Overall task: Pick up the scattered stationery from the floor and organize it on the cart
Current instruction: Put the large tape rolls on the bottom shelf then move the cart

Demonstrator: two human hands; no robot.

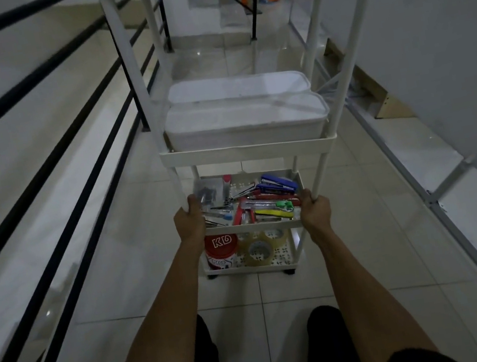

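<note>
Stationery (pixel 262 200) already fills the third shelf of the white cart (pixel 245 151), in the middle of the frame: blue staplers, red cutters, a green-and-yellow piece and small clear boxes lie packed together there. Below it, on the bottom shelf, stand a red tin (pixel 222 251) marked KD and several rolls of clear tape (pixel 258 250). The shelf above carries two white lidded boxes (pixel 245 116), side by side and touching.

Your left hand (pixel 190 222) has its fingers clamped round the cart's near left post, and your right hand (pixel 315 212) has its fingers clamped round the near right post, both at the level of the stationery shelf. No loose item shows on the floor tiles (pixel 240 294) around the cart, so I judge the picking up done or nearly so; what is left seems to be tidying the crowded shelf, or setting the cart where it belongs. The floor behind the cart is partly hidden, so check it.

For room: the black railing (pixel 42 188) runs along the left of the frame, and a white wall with a low white frame (pixel 441 194) lies along the right. The cart stands between them in a narrow lane, with open tile ahead toward the top of the frame. Keep it straight and clear of both sides.
</note>
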